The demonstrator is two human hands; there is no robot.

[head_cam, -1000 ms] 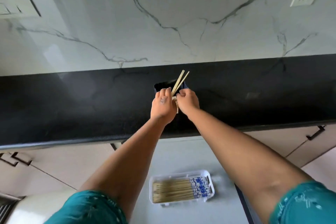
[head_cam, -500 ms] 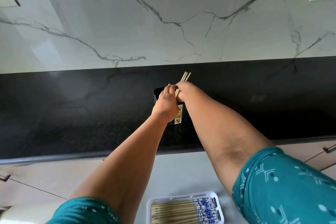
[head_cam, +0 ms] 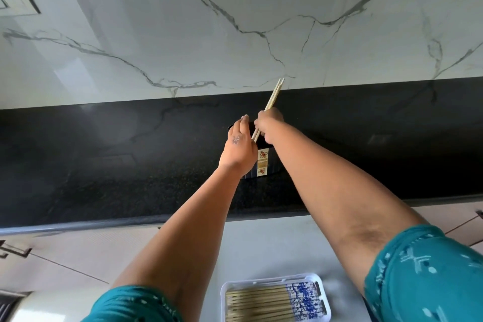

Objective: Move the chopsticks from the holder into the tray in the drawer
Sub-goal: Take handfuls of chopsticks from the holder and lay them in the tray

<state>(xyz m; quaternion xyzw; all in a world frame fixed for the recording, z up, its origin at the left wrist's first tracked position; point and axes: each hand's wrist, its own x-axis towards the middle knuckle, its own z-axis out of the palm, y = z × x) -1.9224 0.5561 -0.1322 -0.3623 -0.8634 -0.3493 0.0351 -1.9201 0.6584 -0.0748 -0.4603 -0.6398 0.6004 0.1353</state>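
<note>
Black counter (head_cam: 104, 165); chopsticks (head_cam: 273, 98) between right fingers (head_cam: 261, 119)

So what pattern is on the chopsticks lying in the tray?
Blue and white print on one end of the chopsticks, seen in the head view.

Bare black counter (head_cam: 104, 165) wide open left and right of the holder (head_cam: 269, 165). Holder mouth crowded by both hands (head_cam: 239, 149) and the tilted chopsticks (head_cam: 273, 98). Tray (head_cam: 324, 293) below nearly filled; drawer floor (head_cam: 261, 248) around it free.
</note>
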